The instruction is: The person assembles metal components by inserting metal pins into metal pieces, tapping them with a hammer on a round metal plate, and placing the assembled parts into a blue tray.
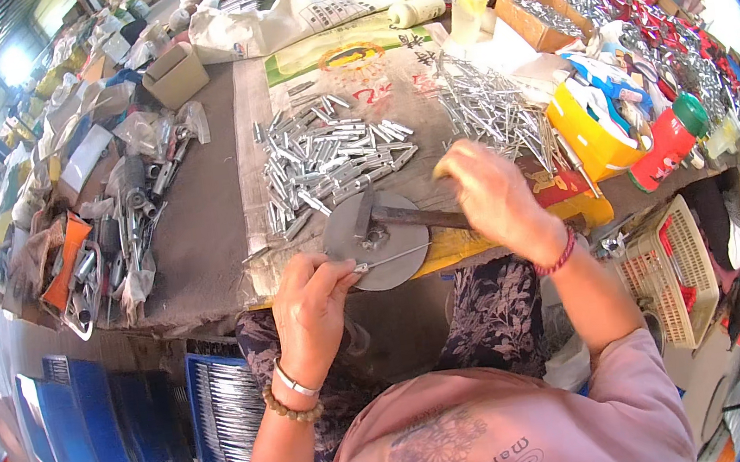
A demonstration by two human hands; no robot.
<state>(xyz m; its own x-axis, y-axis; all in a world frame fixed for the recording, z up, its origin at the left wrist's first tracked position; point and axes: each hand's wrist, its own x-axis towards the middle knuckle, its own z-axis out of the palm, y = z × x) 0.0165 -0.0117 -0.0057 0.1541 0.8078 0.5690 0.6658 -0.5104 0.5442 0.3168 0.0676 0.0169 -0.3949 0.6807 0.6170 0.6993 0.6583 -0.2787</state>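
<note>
My left hand (310, 306) pinches a small silvery metal fitting (362, 268) between thumb and fingertips. A thin metal rod (399, 254) runs from it to the right across a round grey metal disc (399, 272). A hammer (424, 216) lies with its head on the disc and its handle toward my right hand (501, 200). That hand is over the handle's end, its fingers bent and blurred, so whether it grips anything is unclear. Beyond the disc lies a pile of short metal tubes (323, 158). A heap of thin metal rods (494, 107) spreads to its right.
At right stand a yellow container (595, 131) and a red bottle with a green cap (668, 140). Tools and plastic bags (133, 206) crowd the left. A blue crate of metal pieces (226, 413) sits below the table edge; a beige basket (675, 275) is at lower right.
</note>
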